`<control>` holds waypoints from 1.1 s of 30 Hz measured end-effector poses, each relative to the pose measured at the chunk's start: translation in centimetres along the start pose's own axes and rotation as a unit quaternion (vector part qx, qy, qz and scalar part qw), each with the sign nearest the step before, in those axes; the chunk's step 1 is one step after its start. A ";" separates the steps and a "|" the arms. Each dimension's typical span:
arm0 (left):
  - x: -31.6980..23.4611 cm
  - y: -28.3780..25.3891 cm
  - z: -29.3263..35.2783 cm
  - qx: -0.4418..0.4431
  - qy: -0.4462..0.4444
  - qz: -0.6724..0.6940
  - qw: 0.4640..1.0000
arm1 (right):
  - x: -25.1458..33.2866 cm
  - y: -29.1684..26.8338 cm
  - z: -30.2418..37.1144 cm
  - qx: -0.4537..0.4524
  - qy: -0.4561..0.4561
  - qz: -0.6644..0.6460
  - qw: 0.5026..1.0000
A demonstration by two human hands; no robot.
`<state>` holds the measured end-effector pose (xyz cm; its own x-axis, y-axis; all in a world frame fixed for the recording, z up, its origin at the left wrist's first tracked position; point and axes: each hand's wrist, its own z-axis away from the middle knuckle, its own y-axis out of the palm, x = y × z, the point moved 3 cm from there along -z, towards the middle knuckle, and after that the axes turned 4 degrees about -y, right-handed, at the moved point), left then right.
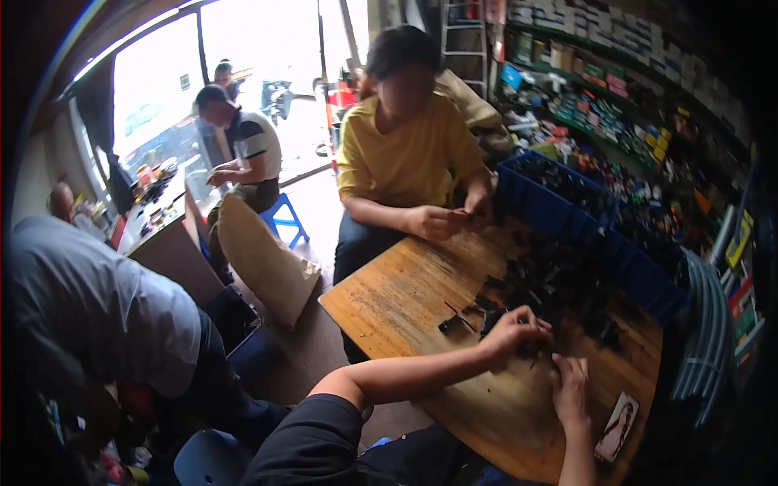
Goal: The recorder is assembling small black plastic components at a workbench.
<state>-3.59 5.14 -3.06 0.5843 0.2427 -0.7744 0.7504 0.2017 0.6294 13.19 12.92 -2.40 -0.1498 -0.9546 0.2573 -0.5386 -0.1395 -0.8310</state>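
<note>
My left hand (517,334) is over the wooden table (397,279), its fingers bent and pinched together at the edge of a heap of small black parts (551,275). What sits between those fingertips is too small and dark to make out. Close by on the right, my right hand (570,385) is held just above the tabletop, fingers curled together; anything inside them is hidden. Between the two hands lie a few dark bits. A black piece with thin prongs (450,324) rests left of my left hand.
A flat phone-shaped thing (617,427) lies at the table's right edge. Blue bins (559,198) of dark parts line the far right side, beside grey tubes (703,348). Across the table sits a person in yellow (405,154). Someone bends over at left; a sack (263,263) leans beyond.
</note>
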 end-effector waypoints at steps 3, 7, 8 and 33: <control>-1.8 -0.6 -0.2 -0.017 0.131 -0.219 0.967 | -0.4 -0.1 -1.4 -0.049 -0.015 -0.004 0.999; -3.3 -0.5 1.2 -0.043 -0.027 0.031 0.998 | 0.1 -1.8 -2.7 -0.116 0.156 -0.311 0.930; -3.1 -0.5 1.1 -0.019 -0.041 0.024 0.999 | -0.1 -2.4 -2.7 -0.120 0.176 -0.380 0.900; -0.8 4.0 3.1 0.031 -0.001 -0.372 0.928 | 2.2 -3.4 -1.4 -0.141 0.199 -0.484 0.840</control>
<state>-0.11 2.77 -0.10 -0.1017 0.0565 -0.9932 0.9625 0.2578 -0.0839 13.51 11.70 1.71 0.2367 -0.2578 0.9367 -0.7349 -0.6782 -0.0010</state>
